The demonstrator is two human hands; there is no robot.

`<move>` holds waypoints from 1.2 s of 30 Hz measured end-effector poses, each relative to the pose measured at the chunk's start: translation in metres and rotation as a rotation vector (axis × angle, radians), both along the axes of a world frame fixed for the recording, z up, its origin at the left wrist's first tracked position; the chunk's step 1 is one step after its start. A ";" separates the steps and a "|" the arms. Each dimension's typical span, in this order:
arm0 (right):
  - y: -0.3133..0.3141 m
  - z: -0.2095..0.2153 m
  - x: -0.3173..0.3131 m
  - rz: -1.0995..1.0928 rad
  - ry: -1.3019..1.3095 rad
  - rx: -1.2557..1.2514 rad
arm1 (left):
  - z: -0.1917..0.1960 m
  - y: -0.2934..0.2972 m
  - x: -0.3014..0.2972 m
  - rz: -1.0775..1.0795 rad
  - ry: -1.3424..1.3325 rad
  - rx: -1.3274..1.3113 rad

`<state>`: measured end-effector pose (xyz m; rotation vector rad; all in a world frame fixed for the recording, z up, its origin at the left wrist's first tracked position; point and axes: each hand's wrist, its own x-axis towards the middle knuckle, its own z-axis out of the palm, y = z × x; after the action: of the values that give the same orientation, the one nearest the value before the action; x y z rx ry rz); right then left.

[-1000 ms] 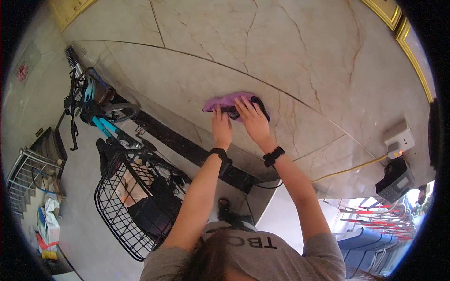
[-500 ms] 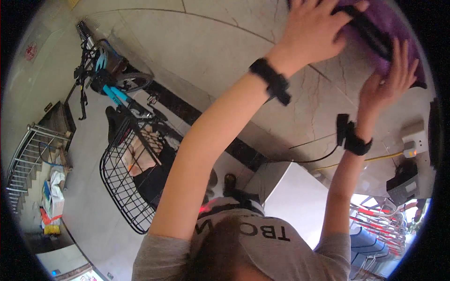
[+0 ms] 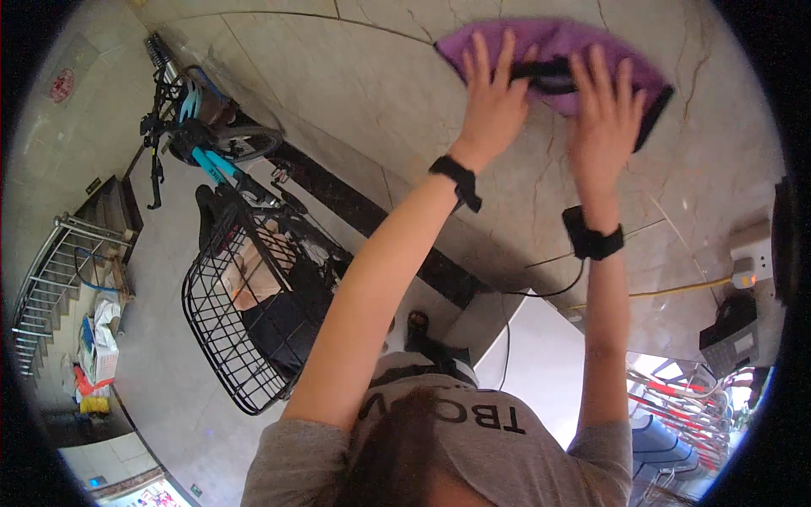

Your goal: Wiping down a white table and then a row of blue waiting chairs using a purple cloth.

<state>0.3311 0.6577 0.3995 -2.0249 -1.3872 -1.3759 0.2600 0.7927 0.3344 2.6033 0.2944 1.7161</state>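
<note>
A purple cloth (image 3: 549,44) with black edging and a dark strip across its middle lies spread against the pale, veined tiled wall (image 3: 363,93). On its left part rests my left hand (image 3: 493,111), open, with its fingers stretched out. My right hand (image 3: 603,135) is open too, its spread fingers flat on the cloth's right part. Both hands press the cloth rather than grip it. Black bands are around both wrists. The surface of the wall behind the cloth is hidden.
To the left stands a blue and black bicycle (image 3: 203,156) with a black wire basket (image 3: 211,338) holding things. A white box-like surface (image 3: 536,342) is by my body. At right are a socket with a plug (image 3: 743,272), a yellow cable (image 3: 667,291) and a dark device (image 3: 731,346).
Both hands and the purple cloth have moved left along the wall, from the upper right edge of view. More of the cloth shows now.
</note>
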 end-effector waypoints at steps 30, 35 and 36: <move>-0.094 0.004 0.027 0.011 0.042 0.285 | 0.080 -0.077 0.036 -0.299 0.092 0.201; -0.097 -0.062 0.015 -0.065 0.138 0.101 | 0.004 -0.077 0.022 -0.240 0.225 0.121; -0.100 -0.075 0.012 -0.060 0.202 0.019 | -0.013 -0.077 0.021 -0.205 0.224 0.126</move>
<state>0.3428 0.5575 0.3248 -2.1417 -1.2307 -1.1650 0.2812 0.7158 0.3213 2.8022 -0.0811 1.4258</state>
